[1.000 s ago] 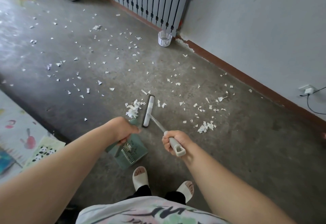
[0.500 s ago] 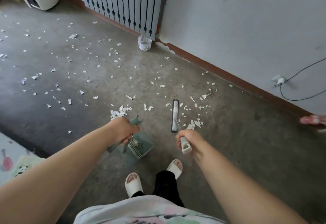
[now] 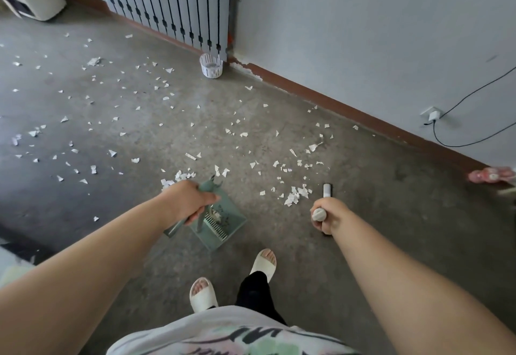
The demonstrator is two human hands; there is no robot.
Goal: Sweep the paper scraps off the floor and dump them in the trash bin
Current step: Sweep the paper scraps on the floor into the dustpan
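Dark lettering on the shirt (image 3: 223, 335) is too cut off to read; below it two pale slippers (image 3: 202, 294) stand on the bare concrete floor (image 3: 391, 229). The left hand (image 3: 185, 202) grips the handle of a green dustpan (image 3: 223, 229), which has a few scraps inside. The right hand (image 3: 329, 215) is clenched round the broom (image 3: 327, 190), whose head is just right of a small heap of paper scraps (image 3: 296, 195). More scraps are scattered ahead and to the left. Far off, a small white slotted bin (image 3: 211, 65) stands against the radiator (image 3: 173, 0); its contents cannot be made out. A cable (image 3: 460, 142) hangs from a wall socket (image 3: 432, 114).
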